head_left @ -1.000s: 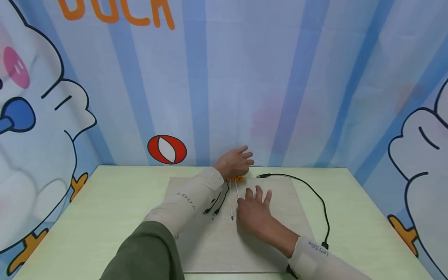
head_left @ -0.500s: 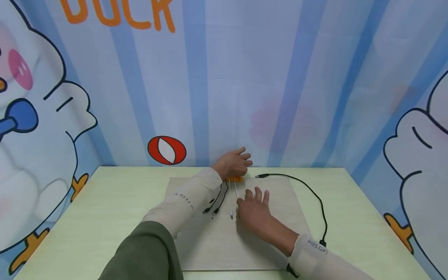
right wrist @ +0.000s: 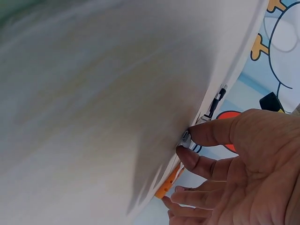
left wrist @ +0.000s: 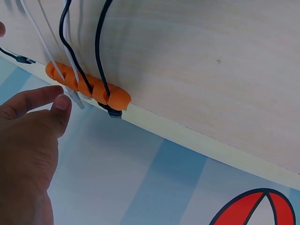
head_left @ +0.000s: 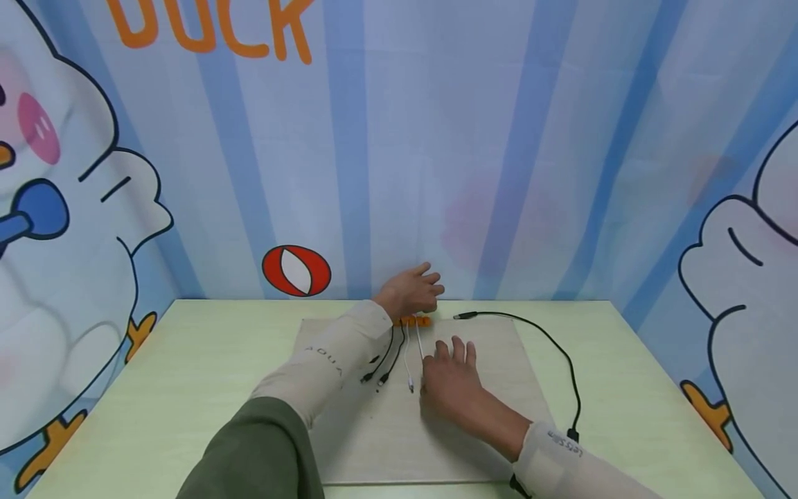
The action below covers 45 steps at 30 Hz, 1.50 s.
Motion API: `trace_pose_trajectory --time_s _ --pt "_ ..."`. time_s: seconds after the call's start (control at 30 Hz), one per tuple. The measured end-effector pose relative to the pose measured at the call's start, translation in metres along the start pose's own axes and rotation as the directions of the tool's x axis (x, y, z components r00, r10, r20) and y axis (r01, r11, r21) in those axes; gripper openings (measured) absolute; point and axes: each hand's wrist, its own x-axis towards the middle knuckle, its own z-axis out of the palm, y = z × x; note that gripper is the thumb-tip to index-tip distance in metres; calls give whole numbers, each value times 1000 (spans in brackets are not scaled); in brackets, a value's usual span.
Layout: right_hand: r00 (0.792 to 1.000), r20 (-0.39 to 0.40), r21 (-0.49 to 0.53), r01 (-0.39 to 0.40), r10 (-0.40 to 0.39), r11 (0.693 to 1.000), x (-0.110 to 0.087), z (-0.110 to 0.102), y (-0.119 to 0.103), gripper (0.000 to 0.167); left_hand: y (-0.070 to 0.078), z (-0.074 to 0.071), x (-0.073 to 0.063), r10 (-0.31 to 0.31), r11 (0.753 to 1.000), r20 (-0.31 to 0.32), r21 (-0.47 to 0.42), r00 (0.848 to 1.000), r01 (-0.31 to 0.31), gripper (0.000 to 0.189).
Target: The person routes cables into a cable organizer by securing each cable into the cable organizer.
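Note:
An orange cable clip holder sits at the table's back edge with two black and two white cables in its slots. My left hand reaches over it. In the left wrist view, the thumb and index fingertips meet beside a white plug behind the holder; whether they grip it is unclear. The other left fingers are spread. My right hand pinches a white connector between thumb and index finger, its other fingers loose. That white cable runs straight up to the holder.
Left of my right hand lie another white cable end and two black cable ends on a beige mat. A separate black cable curves along the right side. A printed cloth backdrop stands directly behind the table.
The head view has shifted slightly. Both hands stay in the same places relative to the holder and cables, with no visible change in grip.

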Motion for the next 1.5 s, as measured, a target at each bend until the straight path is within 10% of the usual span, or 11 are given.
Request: trace_pose_trajectory --time_s 1.5 --pt "990 -92 -31 -108 105 994 -49 -11 53 19 36 -27 36 -120 974 -88 -201 989 101 31"
